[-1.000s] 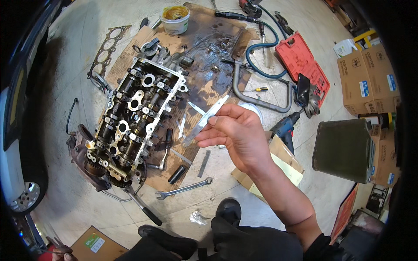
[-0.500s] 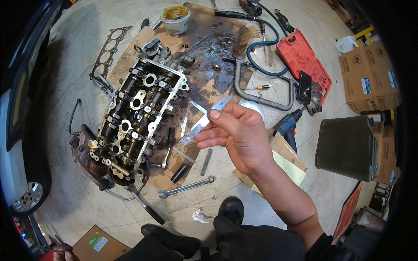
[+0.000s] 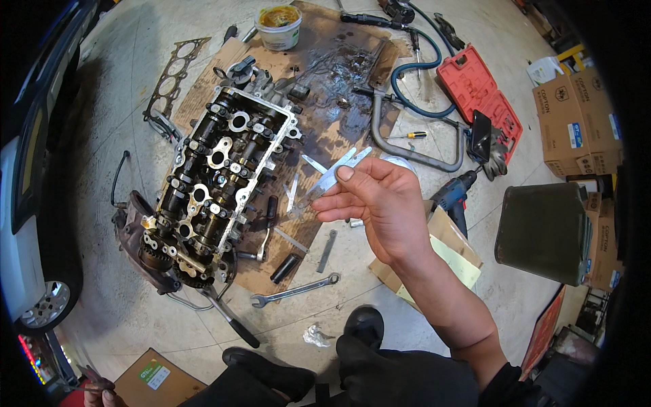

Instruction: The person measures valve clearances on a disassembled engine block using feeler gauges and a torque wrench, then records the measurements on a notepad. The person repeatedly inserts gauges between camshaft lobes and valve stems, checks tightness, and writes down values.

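Observation:
Pinched between thumb and fingers, thin metal feeler gauge blades (image 3: 328,180) fan out from my right hand (image 3: 390,203), held over the cardboard. To their left lies a cylinder head (image 3: 234,197) with its camshafts and caps exposed. Partly cut off at the lower left edge, my left hand (image 3: 102,397) is closed on a small dark thing with thin prongs, too dim to name. Below the blades, a loose metal strip (image 3: 292,193), a ratchet (image 3: 269,224), a black socket (image 3: 285,268) and a combination wrench (image 3: 296,290) lie about.
Oil-stained cardboard (image 3: 271,68) lies under the cylinder head. A tub (image 3: 279,30) of brownish stuff stands at the far edge. To the right are a bent metal tube (image 3: 407,152), a red tool case (image 3: 475,85), a drill (image 3: 451,193) and a green canister (image 3: 540,234). A car stands left.
The blades in my right hand have spread, and a further one shows at the upper end. That hand has shifted slightly right with the view. My left hand has barely moved.

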